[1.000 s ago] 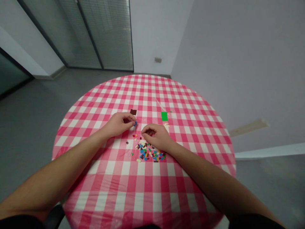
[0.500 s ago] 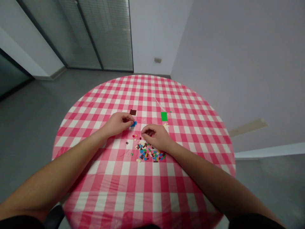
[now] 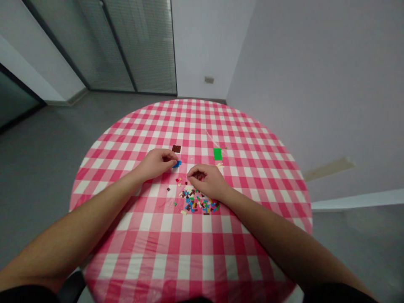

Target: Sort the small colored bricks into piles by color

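Small pieces (image 3: pixel 188 207) on table (image 3: pixel 202 242), flat plates (image 3: pixel 217 154) behind, left and right

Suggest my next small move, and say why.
I'd probably lift the right hand off the pile of small pieces: it covers the pile's far edge, while the left hand is at the blue piece.

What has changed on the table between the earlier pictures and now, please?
The left hand has drawn its fingertips back slightly to the left, and more of the blue piece beside them now shows, a little nearer the person. Whether it was let go, I cannot tell. The right hand, brown plate, green plate and loose pieces look unchanged.
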`<state>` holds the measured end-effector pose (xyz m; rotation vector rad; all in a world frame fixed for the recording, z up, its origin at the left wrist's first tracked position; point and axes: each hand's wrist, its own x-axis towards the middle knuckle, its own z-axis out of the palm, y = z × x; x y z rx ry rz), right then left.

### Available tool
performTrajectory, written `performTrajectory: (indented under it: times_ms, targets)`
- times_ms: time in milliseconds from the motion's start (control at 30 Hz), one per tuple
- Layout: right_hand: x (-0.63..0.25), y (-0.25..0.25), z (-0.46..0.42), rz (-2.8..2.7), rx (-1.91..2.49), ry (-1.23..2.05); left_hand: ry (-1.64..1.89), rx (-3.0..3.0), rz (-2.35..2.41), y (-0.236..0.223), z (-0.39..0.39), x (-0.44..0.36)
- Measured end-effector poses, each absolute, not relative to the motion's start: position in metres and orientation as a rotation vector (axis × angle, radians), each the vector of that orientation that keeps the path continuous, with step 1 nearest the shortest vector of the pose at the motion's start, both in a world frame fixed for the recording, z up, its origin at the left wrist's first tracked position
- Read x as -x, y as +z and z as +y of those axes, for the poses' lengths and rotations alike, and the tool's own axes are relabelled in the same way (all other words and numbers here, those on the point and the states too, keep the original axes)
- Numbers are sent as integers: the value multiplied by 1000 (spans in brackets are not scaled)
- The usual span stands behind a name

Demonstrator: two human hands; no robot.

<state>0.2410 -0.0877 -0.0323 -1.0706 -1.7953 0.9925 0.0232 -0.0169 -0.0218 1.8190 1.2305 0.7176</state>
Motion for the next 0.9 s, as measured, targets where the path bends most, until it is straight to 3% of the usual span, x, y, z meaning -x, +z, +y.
performTrajectory:
  times_ms: [367,600,900]
  targets:
    - [-243,-33,-87,-1796,1065,947,694,-1869,1238,-27,-13,-19]
    - [-242,-33,-86,-1798,1051,941,705,-1920,1396,-6,-9,-7]
    - [-242,-37,-86,-1794,1038,932,450,-1945,1365,-8,2,6]
